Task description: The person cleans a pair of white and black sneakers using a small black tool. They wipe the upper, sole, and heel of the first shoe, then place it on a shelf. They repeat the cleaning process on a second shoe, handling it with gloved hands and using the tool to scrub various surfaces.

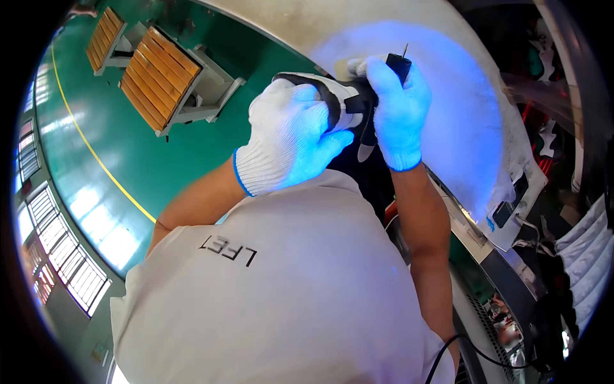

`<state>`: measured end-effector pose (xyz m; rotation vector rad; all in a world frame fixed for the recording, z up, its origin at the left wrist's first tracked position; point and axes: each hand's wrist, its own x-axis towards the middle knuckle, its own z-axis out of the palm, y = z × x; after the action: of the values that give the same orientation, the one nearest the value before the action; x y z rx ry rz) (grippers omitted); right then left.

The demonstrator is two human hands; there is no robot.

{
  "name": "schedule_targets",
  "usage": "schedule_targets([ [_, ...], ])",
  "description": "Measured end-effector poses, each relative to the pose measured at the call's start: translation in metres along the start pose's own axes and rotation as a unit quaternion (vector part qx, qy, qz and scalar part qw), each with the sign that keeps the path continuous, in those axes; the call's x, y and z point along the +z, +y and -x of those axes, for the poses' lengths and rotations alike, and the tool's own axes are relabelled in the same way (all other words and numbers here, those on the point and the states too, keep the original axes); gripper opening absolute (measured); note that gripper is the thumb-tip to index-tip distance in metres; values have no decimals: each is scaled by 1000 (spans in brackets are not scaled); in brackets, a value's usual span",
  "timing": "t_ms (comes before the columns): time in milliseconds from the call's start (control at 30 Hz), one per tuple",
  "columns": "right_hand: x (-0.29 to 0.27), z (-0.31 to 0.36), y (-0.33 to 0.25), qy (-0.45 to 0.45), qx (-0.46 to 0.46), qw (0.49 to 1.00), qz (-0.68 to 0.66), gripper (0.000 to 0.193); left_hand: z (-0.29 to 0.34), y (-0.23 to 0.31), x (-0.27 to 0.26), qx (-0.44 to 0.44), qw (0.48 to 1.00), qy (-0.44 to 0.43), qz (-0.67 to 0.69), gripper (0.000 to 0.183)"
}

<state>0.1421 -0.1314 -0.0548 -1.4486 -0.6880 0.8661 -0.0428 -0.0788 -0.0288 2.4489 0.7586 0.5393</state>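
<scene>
White knit gloves with blue cuffs cover both hands. My left hand (pixel 288 131) is closed around a black-and-white shoe (pixel 345 105), held above the table's near edge with its dark opening partly showing. My right hand (pixel 403 115) is closed on a small black tool (pixel 398 66) with a thin, metal-looking tip pointing up and away. That hand is also right beside the shoe, and I cannot tell whether its fingers press on it. Blue light falls on both gloves.
A pale worktable (pixel 460 121) curves along the right, lit by a blue patch. Small dark objects (pixel 503 214) lie at its right end. Slatted wooden platforms on grey frames (pixel 160 77) stand on the green floor (pixel 96 121). A black cable (pixel 473 349) runs at lower right.
</scene>
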Motion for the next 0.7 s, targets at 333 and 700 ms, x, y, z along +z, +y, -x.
schedule_targets([
  [333,-13,-2,10,-47,20,987,-150,24,-10,10,-14,-9,995,-95,-8,32],
  [700,-3,-2,1,-48,15,993,104,23,-4,-11,1,30,996,-77,-11,38],
])
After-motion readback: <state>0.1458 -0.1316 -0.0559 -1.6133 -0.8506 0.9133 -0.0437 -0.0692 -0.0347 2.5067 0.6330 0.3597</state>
